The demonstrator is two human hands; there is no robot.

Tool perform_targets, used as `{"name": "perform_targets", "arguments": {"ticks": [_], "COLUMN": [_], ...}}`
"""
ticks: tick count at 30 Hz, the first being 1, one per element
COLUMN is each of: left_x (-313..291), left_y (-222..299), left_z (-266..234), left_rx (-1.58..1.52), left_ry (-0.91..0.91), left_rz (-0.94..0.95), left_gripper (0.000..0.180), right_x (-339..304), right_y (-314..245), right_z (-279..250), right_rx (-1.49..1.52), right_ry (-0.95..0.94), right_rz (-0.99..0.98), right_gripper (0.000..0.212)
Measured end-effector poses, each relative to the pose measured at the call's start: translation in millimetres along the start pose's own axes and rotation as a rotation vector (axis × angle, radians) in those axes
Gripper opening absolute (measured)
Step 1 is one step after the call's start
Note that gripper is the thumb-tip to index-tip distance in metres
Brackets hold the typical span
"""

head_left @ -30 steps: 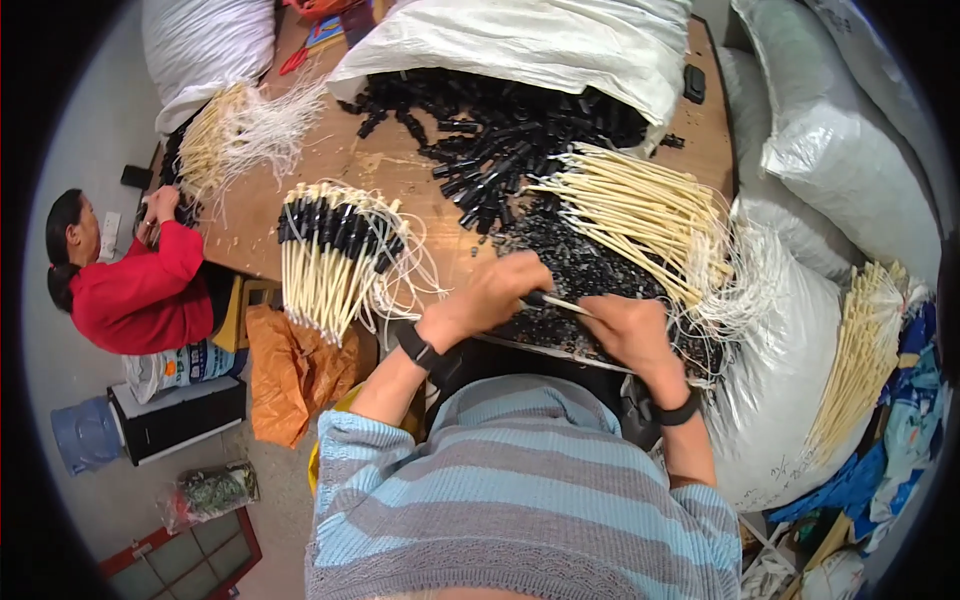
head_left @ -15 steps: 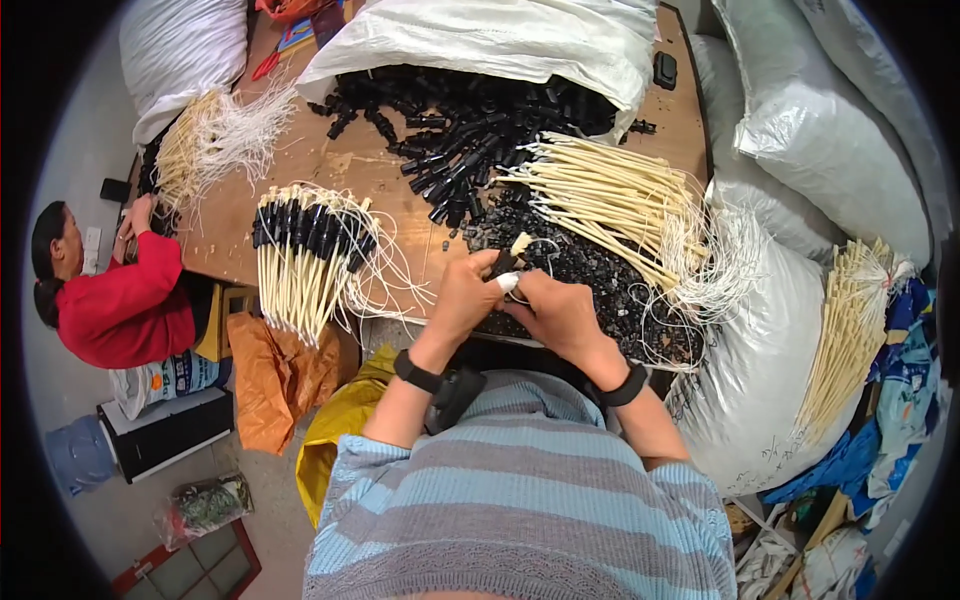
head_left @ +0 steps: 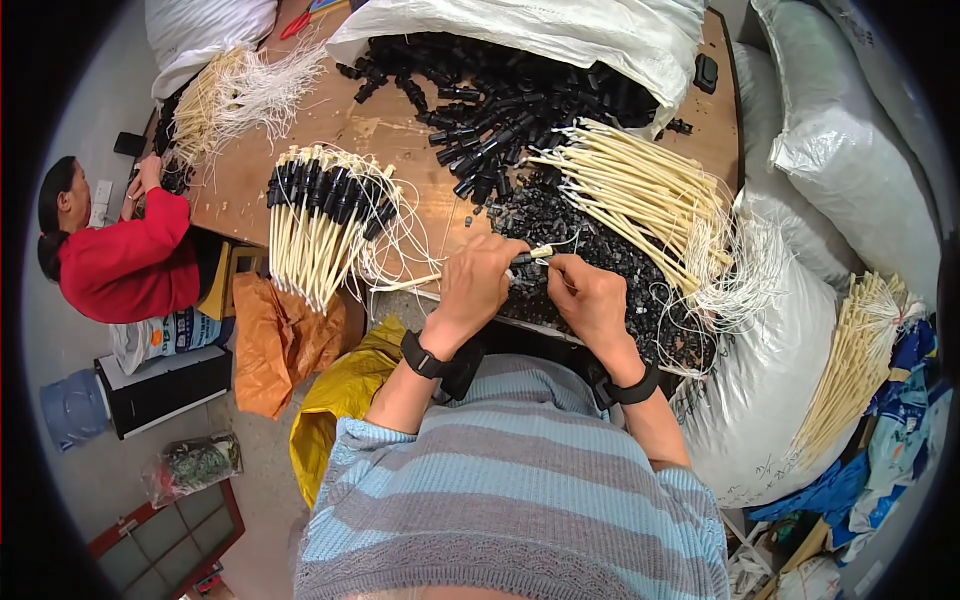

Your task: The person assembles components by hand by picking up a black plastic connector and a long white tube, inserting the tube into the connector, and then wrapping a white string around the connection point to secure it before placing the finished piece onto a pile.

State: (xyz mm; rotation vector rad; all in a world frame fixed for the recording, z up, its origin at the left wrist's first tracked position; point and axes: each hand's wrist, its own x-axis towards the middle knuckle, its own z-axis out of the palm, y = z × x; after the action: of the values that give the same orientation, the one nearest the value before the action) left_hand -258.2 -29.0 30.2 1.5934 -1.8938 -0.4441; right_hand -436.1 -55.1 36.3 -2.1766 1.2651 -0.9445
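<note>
My left hand (head_left: 474, 281) is closed around a cream tube with a black plastic sleeve (head_left: 521, 259) near its far end. The tube's cream tip (head_left: 541, 251) shows past the sleeve, and its other end sticks out left of my wrist. Close beside that tip, my right hand (head_left: 592, 300) is pinched; what sits between its fingertips is too small to tell. A thin white cord curves up by the tip. Under my hands spreads a heap of small black parts (head_left: 640, 300). To the left lies a bundle of cream tubes fitted with black sleeves (head_left: 322, 225).
Beyond the heap, a white sack (head_left: 520, 20) spills black sleeves (head_left: 490, 135). Plain cream tubes with white cords (head_left: 640, 200) lie at the right. Full white sacks (head_left: 850, 150) crowd the right side. A person in red (head_left: 125, 255) works at the far-left table end.
My left hand has turned and now lies over the tube, which points sideways. My right hand has moved slightly right, away from the left. The whole view has shifted a little.
</note>
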Motion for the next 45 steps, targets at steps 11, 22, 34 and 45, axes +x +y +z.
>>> {"name": "perform_targets", "arguments": {"ticks": [11,22,34,45], "left_x": [-2,-5,11,13], "left_y": [2,-5,-53,16], "left_z": [7,5,4,14], "left_rx": [-0.163,-0.374,-0.118,-0.483], "left_ry": [-0.218,0.110,0.240,0.081], "left_rz": [0.018,0.087,-0.378,-0.173], "left_gripper": [0.050,0.022,0.034,0.021], "right_x": [-3,-8,-13,-6], "right_y": [-3,-4,3,17], "right_z": [-3,0,7,15], "right_rx": [0.134,0.088,0.333,0.464], "right_ry": [-0.173,-0.190,-0.093,-0.101], "right_rz": [0.030,-0.066,0.320,0.565], "right_gripper": [0.013,0.013,0.011,0.009]}}
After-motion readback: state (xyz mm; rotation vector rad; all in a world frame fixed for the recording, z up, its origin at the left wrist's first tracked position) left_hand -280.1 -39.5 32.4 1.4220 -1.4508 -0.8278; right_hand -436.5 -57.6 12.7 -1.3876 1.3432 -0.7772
